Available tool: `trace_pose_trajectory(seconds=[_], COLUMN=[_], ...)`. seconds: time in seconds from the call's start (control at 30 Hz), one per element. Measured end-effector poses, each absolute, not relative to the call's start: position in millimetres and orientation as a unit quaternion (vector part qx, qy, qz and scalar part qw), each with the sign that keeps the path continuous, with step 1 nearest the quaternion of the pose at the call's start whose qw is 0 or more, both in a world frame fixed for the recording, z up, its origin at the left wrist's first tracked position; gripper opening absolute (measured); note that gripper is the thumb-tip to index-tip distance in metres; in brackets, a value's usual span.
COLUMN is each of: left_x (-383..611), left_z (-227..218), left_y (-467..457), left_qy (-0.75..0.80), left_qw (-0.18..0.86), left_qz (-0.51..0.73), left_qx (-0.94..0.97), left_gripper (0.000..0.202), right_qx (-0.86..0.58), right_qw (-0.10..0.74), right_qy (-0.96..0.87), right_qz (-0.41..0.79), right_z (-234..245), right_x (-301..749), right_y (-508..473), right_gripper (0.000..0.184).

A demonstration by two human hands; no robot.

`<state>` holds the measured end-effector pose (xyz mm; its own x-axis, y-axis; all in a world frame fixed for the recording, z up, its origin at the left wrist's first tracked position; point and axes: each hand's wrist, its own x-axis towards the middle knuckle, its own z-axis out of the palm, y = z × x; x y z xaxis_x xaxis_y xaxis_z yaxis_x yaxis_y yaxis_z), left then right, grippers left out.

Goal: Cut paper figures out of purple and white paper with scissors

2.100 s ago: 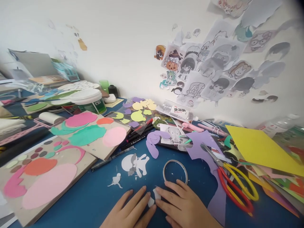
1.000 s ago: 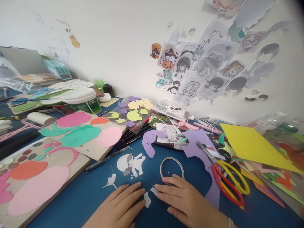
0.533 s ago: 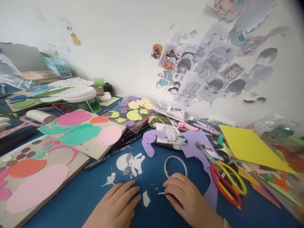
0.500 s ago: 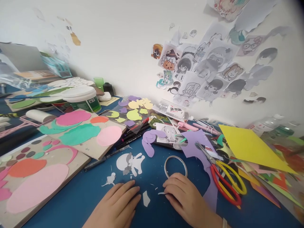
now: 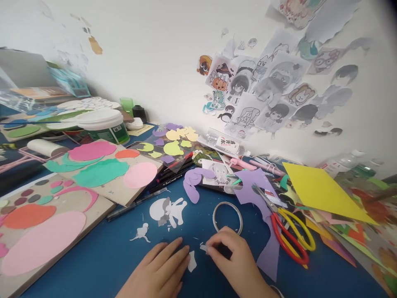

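My left hand (image 5: 164, 267) lies flat on the blue table, fingers stretched out, its tips at the edge of a small white paper scrap (image 5: 192, 261). My right hand (image 5: 232, 256) pinches a smaller paper piece (image 5: 204, 246), pale and partly hidden by the fingertips. Just beyond it lies a roll of tape (image 5: 228, 217), a thin ring. White and grey cut-out paper figure parts (image 5: 167, 211) rest ahead of my left hand. To their left sits another small white cut-out (image 5: 142, 233). Red-and-yellow-handled scissors (image 5: 288, 231) lie on purple paper (image 5: 268, 260) at the right.
Boards (image 5: 102, 203) carrying pink, green and orange paper shapes stand at the left. A white-lidded tub (image 5: 102, 124) is behind them. Several pens, a plastic bottle (image 5: 223, 142) and yellow paper (image 5: 325, 192) line the back and right. Drawings (image 5: 248, 82) hang on the wall.
My right hand has turned and its thumb and finger now pinch a small paper piece. My left hand has shifted slightly right, up against the white scrap. The view has moved a little.
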<state>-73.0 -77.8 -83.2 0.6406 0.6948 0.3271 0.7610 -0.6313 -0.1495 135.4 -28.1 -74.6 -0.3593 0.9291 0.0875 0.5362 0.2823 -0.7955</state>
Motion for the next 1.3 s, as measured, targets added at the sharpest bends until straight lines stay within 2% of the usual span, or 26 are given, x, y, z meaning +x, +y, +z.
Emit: trace_pose_trajectory(seconds=[0.1,0.23,0.4,0.63,0.7,0.77,0.9,1.1,1.3], left_x=[-73.3,-73.4,-71.4,-75.4,-77.0,-77.8,-76.1,-73.5,-71.0], left_z=[-85.2,-87.7,-78.6,-87.7,-92.1,-93.2,-85.9,-77.7,-71.7], left_y=[-76.5,-75.9,-76.7,-73.9,-74.3,-74.9,-74.8,-73.9,-77.8], left_qy=[-0.406,-0.392,-0.405,-0.355,-0.346,-0.347,-0.345,-0.346,-0.365], left_qw=[0.117,0.109,0.118,0.159,0.169,0.171,0.163,0.121,0.088], left_qz=[-0.142,-0.175,-0.157,-0.134,-0.131,-0.127,-0.109,-0.081,-0.065], left_qx=[-0.895,-0.897,-0.893,-0.912,-0.913,-0.913,-0.918,-0.927,-0.925], left_gripper=[0.034,0.036,0.034,0.036,0.037,0.038,0.038,0.042,0.045], right_qx=[-0.482,-0.479,-0.469,-0.359,-0.353,-0.368,-0.395,-0.419,-0.394], right_qw=[0.298,0.289,0.271,0.284,0.286,0.294,0.271,0.144,0.137], right_qy=[-0.753,-0.789,-0.822,-0.888,-0.891,-0.880,-0.855,-0.866,-0.867], right_qz=[0.335,0.253,0.176,-0.049,-0.024,0.053,0.200,0.234,0.273], right_z=[-75.8,-81.2,-86.4,-96.2,-96.7,-94.2,-84.3,-74.2,-70.9], right_x=[133.8,130.7,132.2,131.1,130.8,133.2,144.1,151.3,150.3], right_y=[-30.7,-34.3,-33.6,-36.5,-38.6,-39.0,-32.6,-19.2,-14.2], right_gripper=[0.015,0.021,0.019,0.025,0.027,0.028,0.018,0.024,0.020])
